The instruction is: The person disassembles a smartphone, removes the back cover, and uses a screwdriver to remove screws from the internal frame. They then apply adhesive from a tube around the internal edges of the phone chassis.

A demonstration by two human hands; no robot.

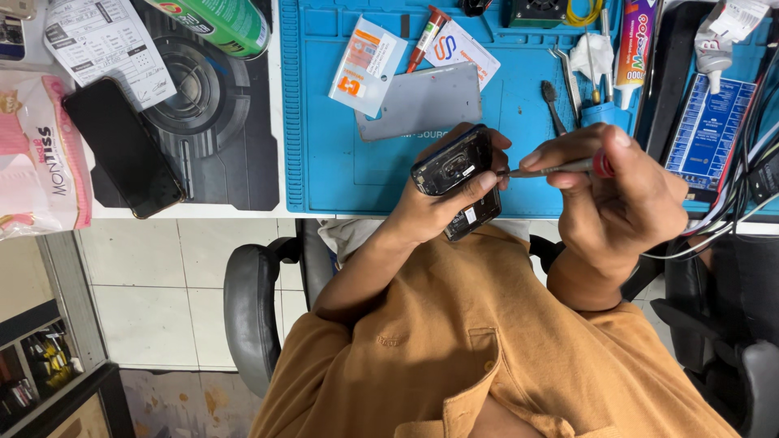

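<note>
Two hands worked above the near edge of the counter [243,209]. One hand, the left hand [438,207], was clenched around an opened phone [454,174], holding it tilted, its dark inner side showing, with the thumb laid across its lower part. Its partner, the right hand [621,199], pinched a slim screwdriver [560,168] with a red band on its handle, and the tip touched the phone's right edge. Both were raised over a blue work mat [341,154]. On that mat lay a grey back plate [422,101], a small orange-and-white packet [367,65], a red-capped tube [426,36] and tweezers [568,77]. Well apart to the left, a second black phone [122,146] rested on a dark round-patterned mat [219,146], beside a pink tissue pack [36,154].
</note>
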